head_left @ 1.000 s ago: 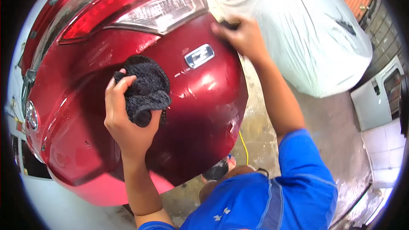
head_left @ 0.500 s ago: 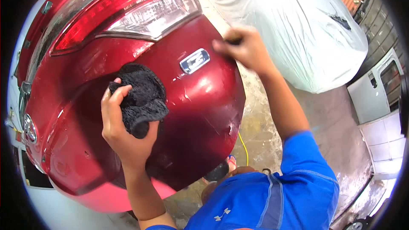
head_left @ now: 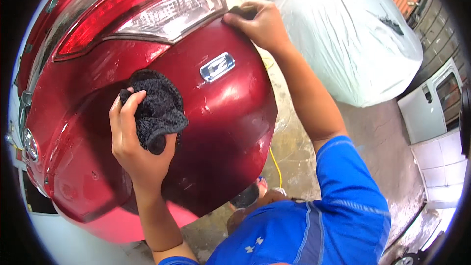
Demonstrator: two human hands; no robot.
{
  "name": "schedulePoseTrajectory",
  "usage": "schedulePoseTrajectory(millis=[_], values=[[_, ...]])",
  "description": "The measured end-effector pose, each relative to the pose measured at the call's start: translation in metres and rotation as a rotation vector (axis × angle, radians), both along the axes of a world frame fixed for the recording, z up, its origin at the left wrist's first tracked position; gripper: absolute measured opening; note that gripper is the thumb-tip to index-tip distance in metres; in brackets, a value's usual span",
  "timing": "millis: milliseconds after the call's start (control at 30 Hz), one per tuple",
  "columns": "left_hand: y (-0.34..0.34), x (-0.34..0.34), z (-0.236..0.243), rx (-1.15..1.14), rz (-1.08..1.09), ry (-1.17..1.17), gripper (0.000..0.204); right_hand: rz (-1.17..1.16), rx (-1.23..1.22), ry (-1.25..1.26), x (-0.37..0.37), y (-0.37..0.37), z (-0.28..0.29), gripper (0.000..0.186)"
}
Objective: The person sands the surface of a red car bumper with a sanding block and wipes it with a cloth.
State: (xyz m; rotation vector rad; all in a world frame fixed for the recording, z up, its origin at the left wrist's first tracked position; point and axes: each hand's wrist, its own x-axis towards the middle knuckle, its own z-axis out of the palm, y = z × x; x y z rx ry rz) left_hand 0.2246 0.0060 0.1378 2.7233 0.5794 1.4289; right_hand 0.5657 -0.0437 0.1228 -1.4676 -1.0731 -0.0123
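My left hand (head_left: 142, 152) is closed around a black fluffy cloth (head_left: 157, 95) and holds it against the dark red car tailgate (head_left: 230, 127). Up at the outer corner of the tail light (head_left: 171, 17), my right hand (head_left: 262, 27) touches the panel's edge. Its thumb points to the left and its fingers curl over a small dark thing that I cannot make out. Below the light and to the right of the cloth sits a chrome badge (head_left: 217, 67). The panel under the cloth is hidden.
A car under a pale cover (head_left: 338, 34) stands just beyond my right arm. A yellow cord (head_left: 276, 167) runs along the concrete floor (head_left: 299, 167). Farther right leans a loose white door panel (head_left: 427, 103). A round emblem (head_left: 30, 147) is on the tailgate's left.
My right hand has moved up and left, from beside the badge to the tail light's corner. My left hand keeps the black cloth on the panel; the whole view has shifted slightly.
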Motion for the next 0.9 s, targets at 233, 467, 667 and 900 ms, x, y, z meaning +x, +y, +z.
schedulePoseTrajectory(millis=[233, 467, 667, 900], values=[[-0.003, 0.020, 0.011, 0.073, 0.000, 0.203, 0.069, -0.161, -0.102, -0.108, -0.024, -0.012, -0.010, 0.030], [-0.006, 0.001, 0.005, 0.051, -0.001, 0.164, 0.068, -0.052, -0.070, -0.273, -0.028, 0.009, 0.011, 0.028], [-0.009, -0.019, -0.008, 0.015, 0.003, 0.066, 0.068, -0.043, -0.006, -0.611, -0.057, 0.017, 0.012, 0.030], [-0.007, -0.018, -0.010, 0.008, 0.023, 0.057, 0.071, -0.123, -0.157, -0.475, -0.048, 0.012, 0.014, 0.037]])
